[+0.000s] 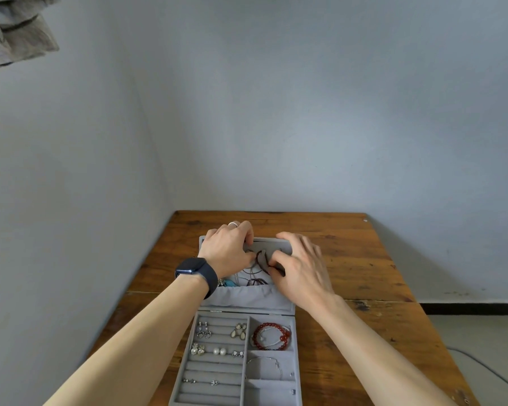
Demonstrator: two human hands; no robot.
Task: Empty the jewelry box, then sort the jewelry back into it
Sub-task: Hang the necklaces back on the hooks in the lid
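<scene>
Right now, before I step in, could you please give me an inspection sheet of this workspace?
Surface: wooden table, worn and stained.
Job's things: grey jewelry box open, lid laid back; earrings on the ring rolls; red bead bracelet and silver bangle in separate right-hand compartments; necklaces in the lid pocket; dark cord against the lid.
Clutter: nothing seen.
Hands: left hand, wearing a smartwatch, grips the lid's far edge; right hand pinches the dark cord.
Cables: one cable on the floor, right of the table.
Surroundings: pale walls; crumpled fabric at upper left.
</scene>
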